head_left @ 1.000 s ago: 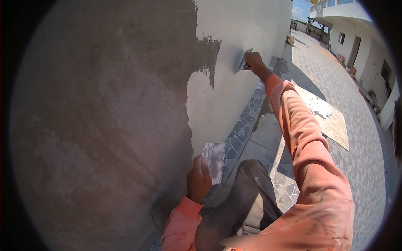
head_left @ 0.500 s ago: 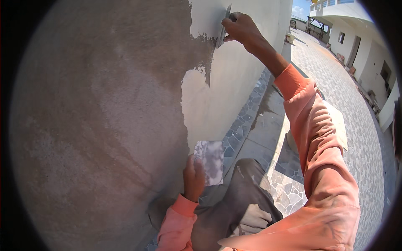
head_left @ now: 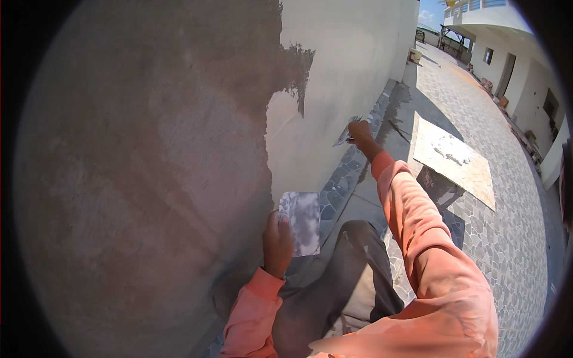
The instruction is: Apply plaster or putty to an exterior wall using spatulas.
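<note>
My right hand (head_left: 362,135) is closed on a plastering trowel (head_left: 344,136), its thin blade low by the pale coated part of the wall (head_left: 334,77). Whether the blade touches the wall I cannot tell. Below and to the left, my left hand (head_left: 277,243) grips a flat rectangular metal plate (head_left: 303,222) by its left edge, its face smeared grey and white. Bare grey-brown wall (head_left: 149,149) fills the left side, meeting the white coat along a ragged edge.
A pale board (head_left: 477,176) bearing a heap of white paste (head_left: 450,148) rests on a support to the right. A stone-patterned strip (head_left: 343,179) runs along the wall's foot. Patterned paving (head_left: 513,227) extends toward a white building (head_left: 507,53). My bent knee (head_left: 361,235) is close below.
My right hand has swept the trowel down and rightward from high on the wall. The board with paste has come into fuller view. My left hand still holds the plate.
</note>
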A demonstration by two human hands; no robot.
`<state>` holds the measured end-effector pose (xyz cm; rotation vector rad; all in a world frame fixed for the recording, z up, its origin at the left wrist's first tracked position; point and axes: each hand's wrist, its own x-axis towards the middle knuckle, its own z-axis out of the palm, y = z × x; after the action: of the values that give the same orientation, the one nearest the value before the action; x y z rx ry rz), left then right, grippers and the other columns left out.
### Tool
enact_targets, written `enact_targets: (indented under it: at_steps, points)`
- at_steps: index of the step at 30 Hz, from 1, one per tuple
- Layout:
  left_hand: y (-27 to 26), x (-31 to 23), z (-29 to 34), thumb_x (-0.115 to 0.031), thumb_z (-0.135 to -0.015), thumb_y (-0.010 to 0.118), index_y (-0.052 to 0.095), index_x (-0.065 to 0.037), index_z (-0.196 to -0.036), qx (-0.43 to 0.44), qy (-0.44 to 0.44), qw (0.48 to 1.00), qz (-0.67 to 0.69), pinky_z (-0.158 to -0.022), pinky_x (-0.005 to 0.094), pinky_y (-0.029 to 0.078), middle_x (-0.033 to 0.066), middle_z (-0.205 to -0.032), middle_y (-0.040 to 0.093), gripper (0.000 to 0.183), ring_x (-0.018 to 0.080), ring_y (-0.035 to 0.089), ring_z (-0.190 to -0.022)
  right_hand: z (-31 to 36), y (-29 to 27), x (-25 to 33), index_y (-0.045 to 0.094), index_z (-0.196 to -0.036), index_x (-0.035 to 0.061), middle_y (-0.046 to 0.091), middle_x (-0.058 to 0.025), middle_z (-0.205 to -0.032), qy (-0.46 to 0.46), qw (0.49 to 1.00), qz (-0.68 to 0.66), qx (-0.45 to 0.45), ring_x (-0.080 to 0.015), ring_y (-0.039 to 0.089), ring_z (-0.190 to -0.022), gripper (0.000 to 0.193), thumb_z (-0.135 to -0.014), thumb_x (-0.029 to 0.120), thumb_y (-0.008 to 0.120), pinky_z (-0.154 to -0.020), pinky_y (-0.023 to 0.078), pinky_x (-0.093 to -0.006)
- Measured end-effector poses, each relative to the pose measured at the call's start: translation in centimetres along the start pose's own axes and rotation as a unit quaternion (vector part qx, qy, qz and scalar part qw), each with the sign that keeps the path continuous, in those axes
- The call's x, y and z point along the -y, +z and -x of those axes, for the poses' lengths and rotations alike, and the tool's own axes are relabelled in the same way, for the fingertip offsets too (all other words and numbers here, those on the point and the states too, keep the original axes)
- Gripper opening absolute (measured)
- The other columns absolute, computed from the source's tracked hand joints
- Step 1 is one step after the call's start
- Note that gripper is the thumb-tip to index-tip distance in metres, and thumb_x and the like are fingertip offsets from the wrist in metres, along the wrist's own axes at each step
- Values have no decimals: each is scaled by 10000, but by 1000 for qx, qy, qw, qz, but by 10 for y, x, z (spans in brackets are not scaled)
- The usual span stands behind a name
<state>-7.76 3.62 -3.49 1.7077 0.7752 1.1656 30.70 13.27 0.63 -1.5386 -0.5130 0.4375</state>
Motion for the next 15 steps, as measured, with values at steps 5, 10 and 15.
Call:
enact_targets:
  at_steps: [5,10,15]
  points:
    - [-1,1,-1,-194,-953,418,511,46,-1074,13,-5,1000,-27,-679,380,445,207,-790,587,285,269,549,-685,-16,8,-37,580,-833,-53,593,-159,-794,49,996,-17,66,-298,628,-698,148,-757,70,546,-571,548,-435]
    - [0,-1,0,-189,-950,420,511,51,-1068,19,-30,999,-33,-690,385,447,223,-812,591,282,295,564,-705,-17,16,-11,585,-836,-40,596,-134,-771,-46,979,38,195,-282,626,-680,117,-789,54,533,-597,560,-441]
    - [0,-2,-2,-186,-948,424,511,55,-1076,16,-25,999,-34,-703,385,451,236,-836,599,287,312,582,-732,-1,23,48,565,-775,-62,598,-146,-731,59,991,-27,114,-254,636,-634,131,-833,55,554,-622,590,-418]
